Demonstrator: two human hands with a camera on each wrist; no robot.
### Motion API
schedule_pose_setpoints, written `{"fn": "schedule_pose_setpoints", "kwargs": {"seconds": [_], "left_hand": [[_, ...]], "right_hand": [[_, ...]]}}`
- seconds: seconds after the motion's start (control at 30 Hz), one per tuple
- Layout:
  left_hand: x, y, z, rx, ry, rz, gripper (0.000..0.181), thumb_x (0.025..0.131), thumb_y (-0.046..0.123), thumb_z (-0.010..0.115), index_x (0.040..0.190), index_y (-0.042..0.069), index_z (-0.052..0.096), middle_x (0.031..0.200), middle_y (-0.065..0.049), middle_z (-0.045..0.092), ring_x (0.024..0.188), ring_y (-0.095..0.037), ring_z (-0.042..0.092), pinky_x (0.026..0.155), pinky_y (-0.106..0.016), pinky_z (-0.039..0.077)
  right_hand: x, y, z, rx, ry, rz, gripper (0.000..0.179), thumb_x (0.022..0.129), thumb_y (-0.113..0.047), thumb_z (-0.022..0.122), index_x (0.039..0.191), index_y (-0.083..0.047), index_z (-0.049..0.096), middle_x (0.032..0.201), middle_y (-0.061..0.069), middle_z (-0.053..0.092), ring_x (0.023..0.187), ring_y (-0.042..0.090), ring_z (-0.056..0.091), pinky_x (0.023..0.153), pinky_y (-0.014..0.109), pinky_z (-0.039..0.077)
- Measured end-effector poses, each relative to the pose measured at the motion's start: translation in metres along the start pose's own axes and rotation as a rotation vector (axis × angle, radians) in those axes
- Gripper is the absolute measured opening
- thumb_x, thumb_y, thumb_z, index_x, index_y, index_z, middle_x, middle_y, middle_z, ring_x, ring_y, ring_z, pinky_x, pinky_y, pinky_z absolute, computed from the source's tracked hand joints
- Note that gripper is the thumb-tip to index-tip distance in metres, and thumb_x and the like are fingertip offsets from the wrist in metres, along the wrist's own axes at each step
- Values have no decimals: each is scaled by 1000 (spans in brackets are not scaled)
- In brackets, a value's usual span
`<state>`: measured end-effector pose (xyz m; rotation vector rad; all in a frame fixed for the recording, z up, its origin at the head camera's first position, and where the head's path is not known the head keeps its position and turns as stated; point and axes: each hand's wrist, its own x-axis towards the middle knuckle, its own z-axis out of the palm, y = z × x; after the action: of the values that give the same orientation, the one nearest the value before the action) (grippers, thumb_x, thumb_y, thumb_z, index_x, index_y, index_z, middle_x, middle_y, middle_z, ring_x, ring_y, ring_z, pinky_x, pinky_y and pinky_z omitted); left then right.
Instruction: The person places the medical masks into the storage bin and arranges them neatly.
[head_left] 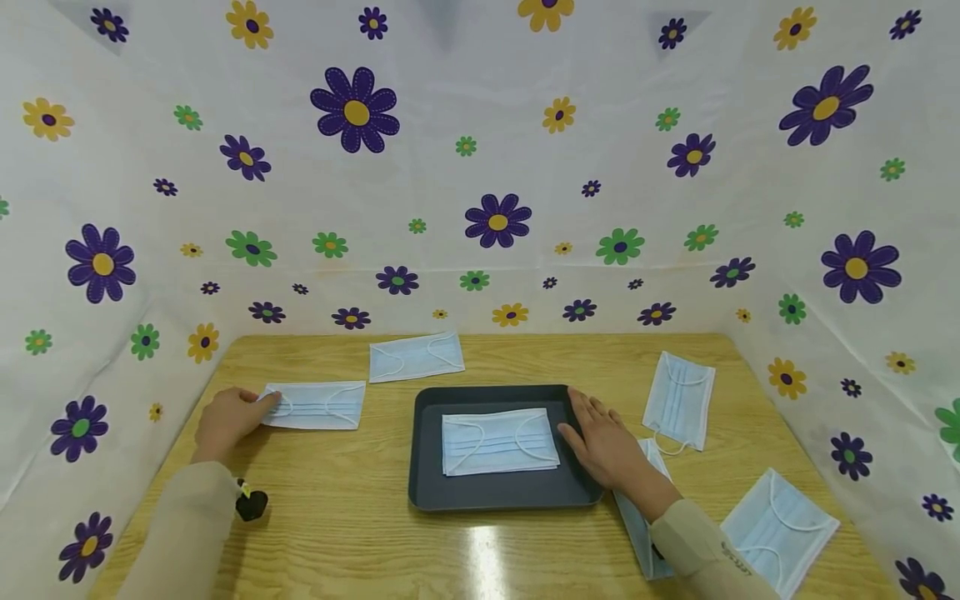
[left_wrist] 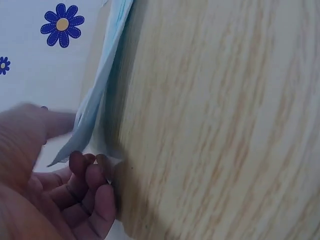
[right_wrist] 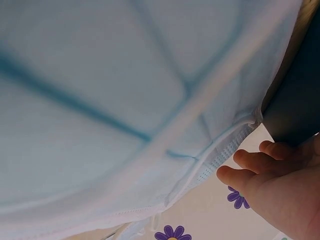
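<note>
My left hand (head_left: 228, 421) pinches the left end of a pale blue face mask (head_left: 318, 407) at the table's left side. In the left wrist view, this mask (left_wrist: 100, 90) is tilted up, its end between thumb and fingers. A dark grey tray (head_left: 506, 497) sits mid-table with a face mask lying flat inside (head_left: 498, 442); a second edge peeks out below it. My right hand (head_left: 607, 442) rests on the tray's right rim, fingers extended. Under the right forearm lies another mask (head_left: 637, 533), partly hidden; a mask (right_wrist: 100, 125) fills much of the right wrist view.
One mask (head_left: 416, 357) lies behind the tray. Two more lie on the right: one farther back (head_left: 678, 400), one near the front (head_left: 780, 529). A white flower-printed sheet (head_left: 435, 183) walls the wooden table (head_left: 337, 517) at the back and sides.
</note>
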<state>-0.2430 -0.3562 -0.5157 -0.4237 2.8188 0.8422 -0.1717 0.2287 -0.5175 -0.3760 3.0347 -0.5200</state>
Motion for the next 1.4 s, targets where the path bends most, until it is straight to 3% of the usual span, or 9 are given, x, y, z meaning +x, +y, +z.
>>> {"fn": "schedule_pose_setpoints", "kwargs": {"seconds": [0.17, 0.43, 0.6, 0.73, 0.83, 0.97, 1.1, 1.23, 1.4], "left_hand": [[0, 1, 2, -38, 14, -25, 59, 100, 40, 61, 121, -16, 61, 105, -27, 67, 88, -33, 62, 68, -35, 50], [5, 2, -1, -195, -28, -89, 50, 96, 34, 61, 118, -11, 67, 108, -21, 63, 86, -24, 59, 62, -28, 49], [6, 0, -2, -281, -97, -172, 64, 98, 40, 58, 139, -9, 56, 121, -23, 56, 95, -25, 57, 70, -30, 52], [6, -3, 0, -281, -121, -145, 83, 103, 50, 54, 156, -11, 37, 150, -38, 44, 125, -41, 53, 95, -43, 55], [7, -4, 3, -285, -124, -111, 84, 105, 47, 53, 158, -13, 29, 162, -40, 29, 144, -50, 41, 113, -54, 47], [8, -5, 8, -350, -126, -111, 79, 107, 39, 53, 159, -14, 24, 166, -39, 22, 154, -53, 28, 123, -59, 34], [6, -4, 11, -425, -128, -119, 76, 109, 36, 50, 160, -14, 21, 167, -38, 18, 157, -52, 21, 127, -60, 26], [2, -1, 12, -476, -131, -111, 73, 111, 35, 46, 159, -16, 24, 167, -37, 21, 153, -47, 28, 127, -58, 26], [-3, 7, 10, -548, -144, -104, 72, 112, 38, 45, 159, -13, 29, 164, -31, 30, 136, -34, 41, 111, -38, 48]], "right_hand": [[1, 1, 2, 0, -11, 7, 72, 114, -44, 43, 167, -1, 21, 167, 26, 36, 154, 49, 35, 122, 70, 28], [1, 3, 3, 4, 6, 0, 71, 113, -42, 44, 167, 0, 22, 167, 26, 36, 153, 50, 36, 121, 70, 29], [1, 2, 1, 2, 8, 2, 71, 114, -40, 44, 167, 0, 22, 166, 27, 37, 152, 50, 37, 121, 70, 29], [0, 1, 0, -5, -4, 9, 71, 114, -40, 44, 167, 0, 21, 167, 27, 36, 153, 50, 36, 121, 70, 29], [-1, 1, 0, -2, -3, 8, 71, 114, -40, 45, 167, 0, 21, 166, 27, 37, 153, 51, 37, 121, 70, 29], [-1, 0, 0, 2, -2, 6, 71, 113, -40, 45, 167, 0, 21, 166, 27, 37, 152, 51, 37, 121, 70, 30], [-1, 0, 0, 0, -5, 7, 71, 114, -40, 45, 167, 1, 21, 166, 28, 37, 152, 51, 37, 121, 70, 30], [-1, 0, 0, -4, 0, 4, 71, 113, -40, 45, 166, 1, 22, 166, 27, 36, 152, 51, 38, 121, 70, 30], [0, 1, 0, -10, 5, 2, 71, 113, -40, 45, 166, 1, 24, 166, 27, 36, 151, 51, 39, 121, 69, 31]]}}
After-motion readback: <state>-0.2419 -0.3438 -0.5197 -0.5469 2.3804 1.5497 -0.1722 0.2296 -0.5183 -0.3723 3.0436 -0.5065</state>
